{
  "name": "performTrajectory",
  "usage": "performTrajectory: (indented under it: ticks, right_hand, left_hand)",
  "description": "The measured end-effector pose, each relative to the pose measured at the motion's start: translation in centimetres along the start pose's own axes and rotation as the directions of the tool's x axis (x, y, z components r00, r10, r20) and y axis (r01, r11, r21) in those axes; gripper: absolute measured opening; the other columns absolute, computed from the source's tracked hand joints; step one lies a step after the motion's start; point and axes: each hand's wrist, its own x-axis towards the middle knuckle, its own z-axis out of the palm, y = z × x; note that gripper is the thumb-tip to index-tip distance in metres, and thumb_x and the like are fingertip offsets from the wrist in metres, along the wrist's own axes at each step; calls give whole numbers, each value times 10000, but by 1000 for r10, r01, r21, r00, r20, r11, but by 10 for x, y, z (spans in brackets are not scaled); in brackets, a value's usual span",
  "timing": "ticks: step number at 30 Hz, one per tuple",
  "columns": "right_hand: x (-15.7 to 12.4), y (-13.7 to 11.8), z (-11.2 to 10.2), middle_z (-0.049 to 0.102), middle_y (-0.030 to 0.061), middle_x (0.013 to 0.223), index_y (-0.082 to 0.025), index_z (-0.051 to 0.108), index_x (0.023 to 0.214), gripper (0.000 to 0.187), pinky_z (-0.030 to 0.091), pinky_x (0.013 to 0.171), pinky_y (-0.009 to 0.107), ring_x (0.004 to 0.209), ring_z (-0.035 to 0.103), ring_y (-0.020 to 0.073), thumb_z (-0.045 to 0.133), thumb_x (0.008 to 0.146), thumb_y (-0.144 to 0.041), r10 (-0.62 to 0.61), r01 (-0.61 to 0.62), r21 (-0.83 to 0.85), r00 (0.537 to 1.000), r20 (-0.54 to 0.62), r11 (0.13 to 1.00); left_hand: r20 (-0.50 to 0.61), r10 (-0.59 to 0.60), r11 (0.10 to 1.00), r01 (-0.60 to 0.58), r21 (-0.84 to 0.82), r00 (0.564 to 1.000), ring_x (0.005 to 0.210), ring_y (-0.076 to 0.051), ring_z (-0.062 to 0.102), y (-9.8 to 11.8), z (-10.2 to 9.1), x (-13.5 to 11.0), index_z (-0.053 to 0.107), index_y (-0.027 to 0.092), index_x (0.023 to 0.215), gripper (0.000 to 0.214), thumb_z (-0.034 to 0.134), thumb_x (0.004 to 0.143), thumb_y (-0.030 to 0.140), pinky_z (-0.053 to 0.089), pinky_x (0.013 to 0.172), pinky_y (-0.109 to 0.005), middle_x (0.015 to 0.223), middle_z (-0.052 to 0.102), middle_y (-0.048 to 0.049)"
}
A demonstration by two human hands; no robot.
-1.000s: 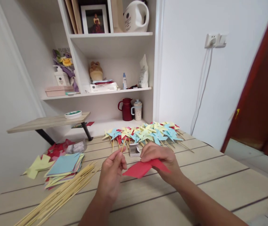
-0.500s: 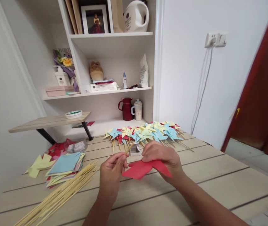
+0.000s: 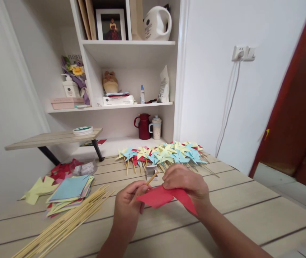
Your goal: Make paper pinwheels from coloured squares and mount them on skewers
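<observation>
My left hand [image 3: 129, 200] pinches a thin wooden stick [image 3: 153, 177], whose tip points up and to the right. Closed on a red paper pinwheel [image 3: 159, 197] is my right hand [image 3: 187, 184]; two of its blades hang down toward me. The stick's tip is close to my right fingers, but I cannot tell whether it touches the paper. A small open box [image 3: 151, 172] stands just behind the stick. Finished pinwheels [image 3: 163, 154] in yellow, blue and red lie in a row at the back of the table.
Bamboo sticks [image 3: 69, 222] lie in a bundle at the left. Beside them are stacked coloured paper squares [image 3: 69, 188], a yellow cut paper [image 3: 39, 188] and a clear container [image 3: 85, 167]. A small raised shelf [image 3: 53, 138] stands behind, near a red jug [image 3: 144, 126].
The stick's tip has moved right, closer to my right hand. The red pinwheel has shifted slightly down and left, its near blade now overlapping my left fingers. The camera view has shifted slightly.
</observation>
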Motion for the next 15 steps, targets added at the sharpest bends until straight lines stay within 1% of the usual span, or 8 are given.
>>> performTrajectory:
  ticks: [2, 7, 9, 11, 15]
  right_hand:
    - [0, 1, 0, 722, 61, 691, -216, 768, 938, 125, 539, 653, 371, 713, 664, 213, 656, 909, -264, -7, 7, -7, 1000, -1, 1000]
    - [-1, 3, 0, 719, 48, 678, -224, 766, 931, 114, 545, 665, 372, 704, 662, 210, 668, 900, -273, 7, -7, -23, 1000, -10, 1000]
    - [-1, 4, 0, 723, 52, 689, -222, 765, 923, 122, 544, 658, 369, 712, 663, 210, 656, 909, -275, 13, -13, -20, 1000, -9, 1000]
    - [-1, 4, -1, 728, 58, 707, -222, 765, 919, 125, 545, 657, 370, 722, 664, 212, 655, 910, -281, 23, -24, -20, 1000, -13, 1000]
    - [-2, 4, -1, 728, 56, 704, -227, 764, 919, 117, 544, 654, 367, 727, 666, 213, 658, 907, -276, 29, -30, -38, 1000, -12, 999]
  left_hand:
    - [15, -15, 1000, 15, 2, 1000, 401, -43, 312, 2, 1, -1, 745, 135, 744, 292, 728, 704, 424, 228, 385, -183, 513, 550, 12]
    - [41, -83, 997, 83, 1, 996, 408, -46, 254, 1, 2, -2, 732, 133, 733, 322, 727, 676, 450, 172, 395, -183, 443, 405, 56]
    - [49, -75, 997, 75, 2, 996, 404, -48, 252, -2, 2, -2, 737, 133, 755, 340, 721, 678, 464, 172, 400, -185, 430, 382, 64]
    - [35, -50, 999, 49, 13, 998, 396, -51, 263, -5, 2, -3, 744, 134, 792, 348, 710, 691, 465, 182, 407, -186, 423, 391, 65]
    - [-48, 14, 999, -11, 51, 999, 399, -61, 307, -7, 3, -7, 757, 145, 817, 266, 676, 735, 385, 240, 427, -190, 426, 421, 62]
